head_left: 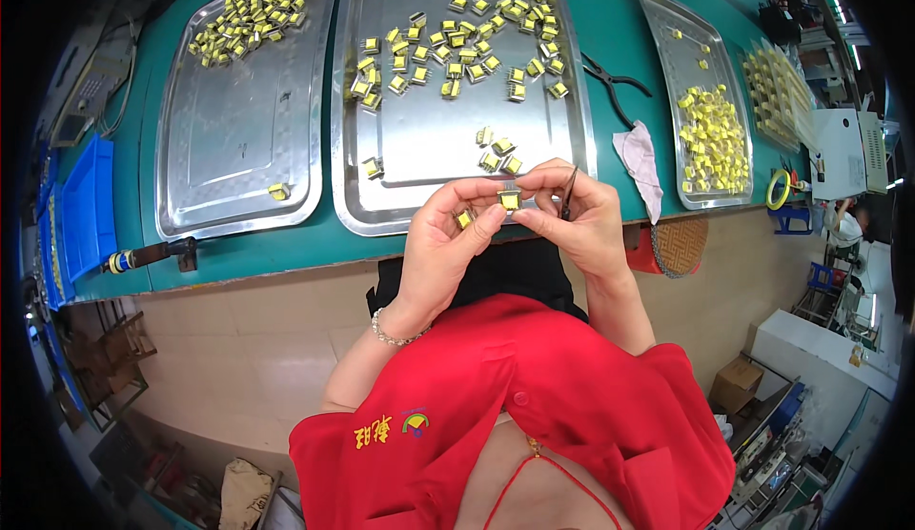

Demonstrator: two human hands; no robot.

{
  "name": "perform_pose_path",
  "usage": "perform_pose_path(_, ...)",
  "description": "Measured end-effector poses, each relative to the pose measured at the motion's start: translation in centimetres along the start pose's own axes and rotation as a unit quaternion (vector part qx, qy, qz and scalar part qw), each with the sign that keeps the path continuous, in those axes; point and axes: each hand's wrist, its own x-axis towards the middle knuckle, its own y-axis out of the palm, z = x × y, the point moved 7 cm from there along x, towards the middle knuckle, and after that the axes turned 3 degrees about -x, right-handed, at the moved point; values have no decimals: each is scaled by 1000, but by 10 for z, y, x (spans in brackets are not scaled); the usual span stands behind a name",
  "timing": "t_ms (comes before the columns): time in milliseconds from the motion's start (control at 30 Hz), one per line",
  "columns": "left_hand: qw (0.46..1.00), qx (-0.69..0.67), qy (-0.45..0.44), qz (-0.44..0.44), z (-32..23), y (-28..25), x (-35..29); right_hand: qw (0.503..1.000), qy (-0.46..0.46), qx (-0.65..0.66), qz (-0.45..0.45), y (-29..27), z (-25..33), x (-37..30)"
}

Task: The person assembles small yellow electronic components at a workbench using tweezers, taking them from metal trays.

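I see one small yellow block [510, 201] by the near edge of the middle tray [424, 134], with both hands' grip pinching it: the left hand [431, 241], which also has a second block [464, 217] in its fingers, and the right hand [593, 232], which also has one thin dark tool [569, 193]. Four blocks [503, 146] lie close by in that tray, and behind them are more blocks [455, 71], too many for me to count. I count three metal trays [233, 130], one pair of pliers [603, 74] and one cloth [639, 161] on the green worktop [610, 15].

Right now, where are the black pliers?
In the head view, the pliers lie on the green table, between the middle tray and right tray, beyond the pale cloth.
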Motion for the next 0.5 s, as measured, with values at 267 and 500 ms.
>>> perform_pose_path(267,999,37,4,-15,3,-5,-8,1000,6,18,0,2,-4,-9)
perform_pose_path(500,997,63,31,-20,6,-4,-20,999,26,37,-8,6,-8,-24)
